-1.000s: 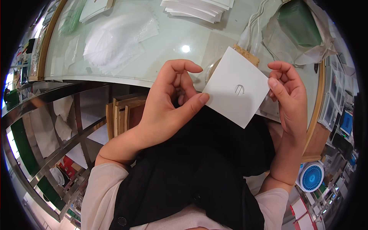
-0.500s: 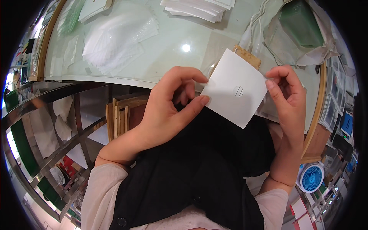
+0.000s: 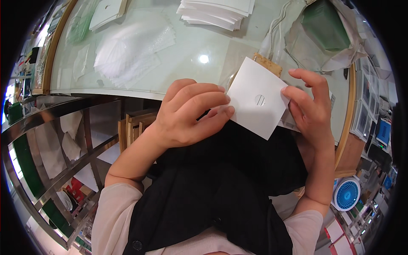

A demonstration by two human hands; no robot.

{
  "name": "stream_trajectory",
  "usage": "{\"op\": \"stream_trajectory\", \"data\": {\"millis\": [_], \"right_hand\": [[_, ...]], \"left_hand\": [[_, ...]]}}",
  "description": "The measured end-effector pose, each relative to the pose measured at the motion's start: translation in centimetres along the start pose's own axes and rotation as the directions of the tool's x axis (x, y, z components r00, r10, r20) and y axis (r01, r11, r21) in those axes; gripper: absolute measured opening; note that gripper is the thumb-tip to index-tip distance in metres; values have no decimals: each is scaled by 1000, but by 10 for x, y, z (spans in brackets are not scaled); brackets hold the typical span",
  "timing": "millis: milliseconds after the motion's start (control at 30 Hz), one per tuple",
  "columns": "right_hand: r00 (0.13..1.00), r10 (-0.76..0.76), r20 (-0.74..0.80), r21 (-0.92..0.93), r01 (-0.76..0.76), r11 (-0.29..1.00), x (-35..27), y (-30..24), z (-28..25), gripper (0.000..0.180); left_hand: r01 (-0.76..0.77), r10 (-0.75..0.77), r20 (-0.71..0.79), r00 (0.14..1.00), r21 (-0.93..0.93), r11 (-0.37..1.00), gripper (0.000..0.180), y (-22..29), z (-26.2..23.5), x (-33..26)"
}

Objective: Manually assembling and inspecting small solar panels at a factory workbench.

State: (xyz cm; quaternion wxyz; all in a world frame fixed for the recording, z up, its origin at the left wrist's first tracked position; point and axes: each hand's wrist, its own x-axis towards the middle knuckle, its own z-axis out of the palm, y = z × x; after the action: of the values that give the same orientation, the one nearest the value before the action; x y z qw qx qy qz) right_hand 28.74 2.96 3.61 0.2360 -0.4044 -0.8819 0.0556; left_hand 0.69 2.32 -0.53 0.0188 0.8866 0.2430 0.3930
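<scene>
A square white paper sleeve (image 3: pixel 257 102) with a small round hole in its middle is held above my lap, in front of the glass table edge (image 3: pixel 127 91). My left hand (image 3: pixel 191 112) pinches its left edge between thumb and fingers. At the sleeve's right edge, my right hand (image 3: pixel 312 108) grips it with thumb and forefinger while the other fingers spread upward. A brown cork-like piece (image 3: pixel 267 63) peeks out behind the sleeve's top corner.
On the glass table lie a stack of white sleeves (image 3: pixel 216 10), clear plastic bags (image 3: pixel 131 46), white cords (image 3: pixel 276 34) and a green block on crumpled paper (image 3: pixel 327 27). A blue fan (image 3: pixel 347 194) stands at lower right. Metal rails (image 3: pixel 55 170) run at left.
The sleeve has shifted slightly left and tilted; its centre hole now faces me squarely. My right hand's fingers have spread and moved onto the sleeve's right edge.
</scene>
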Motion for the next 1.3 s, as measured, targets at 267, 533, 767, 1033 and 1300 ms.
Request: {"op": "stream_trajectory", "data": {"millis": [267,533,767,1033,1300], "right_hand": [[950,311,37,903,-165,397,-2,-27,-17,18],[701,582,412,888,-453,-82,-2,-35,-15,25],[677,595,433,882,-453,-127,-6,-32,-10,27],[691,610,388,894,-444,-66,-7,-31,-5,21],[694,640,330,907,-422,-11,-9,-33,0,18]], "left_hand": [[438,-533,181,827,-802,406,20,24,-27,15],[532,-570,605,556,-786,-315,35,34,-18,9],[518,-560,600,571,-793,-321,37,34,-16,9],[538,-592,551,589,-813,-222,37,36,-14,9],[548,-596,566,569,-802,-238,39,36,-13,8]]}}
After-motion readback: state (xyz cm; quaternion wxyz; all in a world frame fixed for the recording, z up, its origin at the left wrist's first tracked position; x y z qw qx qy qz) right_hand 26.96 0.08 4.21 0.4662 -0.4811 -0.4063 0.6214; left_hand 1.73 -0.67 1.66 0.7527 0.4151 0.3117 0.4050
